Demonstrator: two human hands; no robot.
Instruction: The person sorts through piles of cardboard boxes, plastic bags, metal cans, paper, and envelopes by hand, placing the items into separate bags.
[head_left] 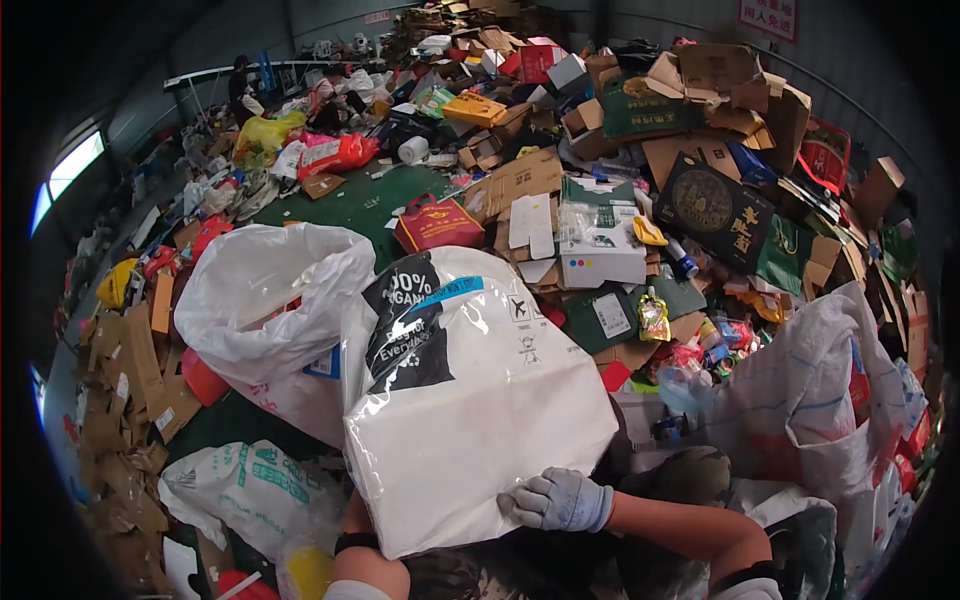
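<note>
A large white shopping bag [480,420] with a black printed patch and a blue strip is held up in front of me, its shiny face creased. My right hand [560,500], in a grey-white work glove, has its fingers curled against the bag's lower right part. Behind the bag's left side my left hand is hidden; only the left forearm [365,525] shows below it. Just left of the bag stands an open white woven sack [270,290]. A white plastic bag with green print [250,490] lies near my left arm.
Heaped cardboard and packaging surround me. A red gift box [440,225] lies ahead on the green surface [350,200]. To the right are a black printed box [712,208], a foil pouch [653,315] and a large white sack [800,400]. People [242,92] are at the far left.
</note>
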